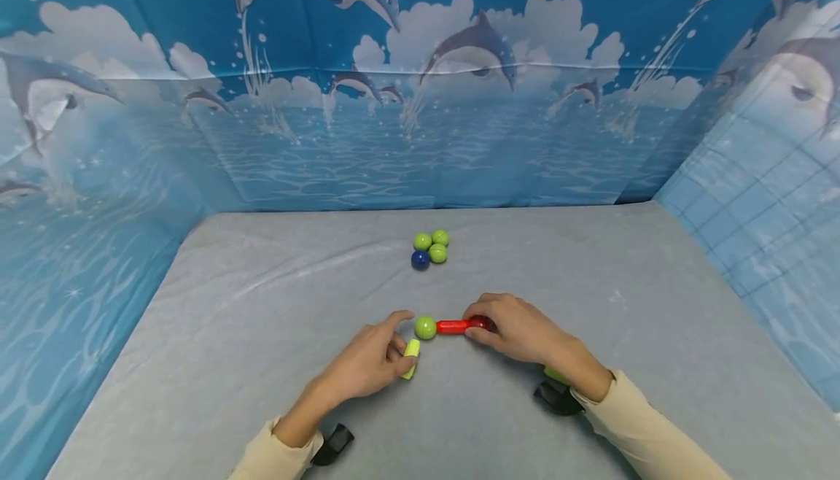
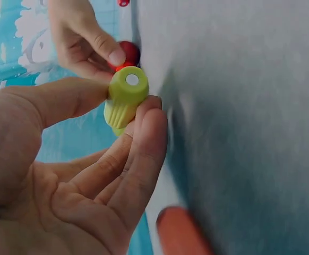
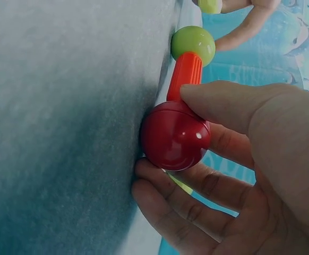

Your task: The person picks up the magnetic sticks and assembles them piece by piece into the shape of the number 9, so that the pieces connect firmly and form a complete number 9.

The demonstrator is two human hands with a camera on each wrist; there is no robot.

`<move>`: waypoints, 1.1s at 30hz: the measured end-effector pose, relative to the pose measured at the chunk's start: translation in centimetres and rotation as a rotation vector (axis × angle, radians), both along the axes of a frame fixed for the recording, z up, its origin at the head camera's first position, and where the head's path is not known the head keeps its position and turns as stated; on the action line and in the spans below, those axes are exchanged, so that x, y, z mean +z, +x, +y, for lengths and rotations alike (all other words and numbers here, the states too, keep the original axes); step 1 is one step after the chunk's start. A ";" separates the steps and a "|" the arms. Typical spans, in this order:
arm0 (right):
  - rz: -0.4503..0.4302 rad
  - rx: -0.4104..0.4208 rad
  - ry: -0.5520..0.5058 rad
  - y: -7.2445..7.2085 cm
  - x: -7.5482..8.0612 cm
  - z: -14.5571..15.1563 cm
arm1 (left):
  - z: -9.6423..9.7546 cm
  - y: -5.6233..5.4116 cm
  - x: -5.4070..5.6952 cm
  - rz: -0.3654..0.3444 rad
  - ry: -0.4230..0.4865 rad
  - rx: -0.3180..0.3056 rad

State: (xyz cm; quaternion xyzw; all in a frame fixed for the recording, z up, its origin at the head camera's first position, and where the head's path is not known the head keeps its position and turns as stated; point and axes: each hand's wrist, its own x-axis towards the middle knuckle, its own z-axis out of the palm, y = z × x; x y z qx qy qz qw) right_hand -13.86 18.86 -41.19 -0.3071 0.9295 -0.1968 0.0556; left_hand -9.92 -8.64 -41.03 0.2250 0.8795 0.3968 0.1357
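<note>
My left hand pinches a yellow-green rod between thumb and fingers, its index finger stretched toward a green ball. In the left wrist view the rod shows a silver disc on its near end. My right hand holds a dark red ball, with the thumb at the joint between it and a red ribbed rod. At the rod's other end sits the green ball, so ball, rod and ball form one straight line. The yellow-green rod is apart from this line, just beside the green ball.
Farther back on the grey cloth table several green balls and a dark blue ball sit clustered. A yellow-green piece lies partly hidden under the right wrist. Blue dolphin-print curtains stand behind and at both sides.
</note>
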 end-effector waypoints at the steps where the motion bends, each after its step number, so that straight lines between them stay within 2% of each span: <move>1: -0.002 0.000 0.002 0.0 0.0 0.0 | 0.1 -0.1 -0.2 -0.017 0.010 -0.002; 7: -0.012 0.016 0.007 -0.2 -0.1 -0.1 | 0.6 -0.4 -1.1 -0.059 0.061 0.001; 16: -0.004 0.034 0.003 -0.4 -0.3 -0.2 | 1.1 -0.7 -1.7 -0.148 0.135 0.049; 23: 0.018 0.048 0.002 -0.9 -0.3 -0.6 | 1.3 -1.1 -1.9 -0.200 0.212 0.076; 33: 0.064 0.053 0.029 -1.6 0.0 -0.6 | 1.6 -1.2 -1.7 -0.244 0.270 0.082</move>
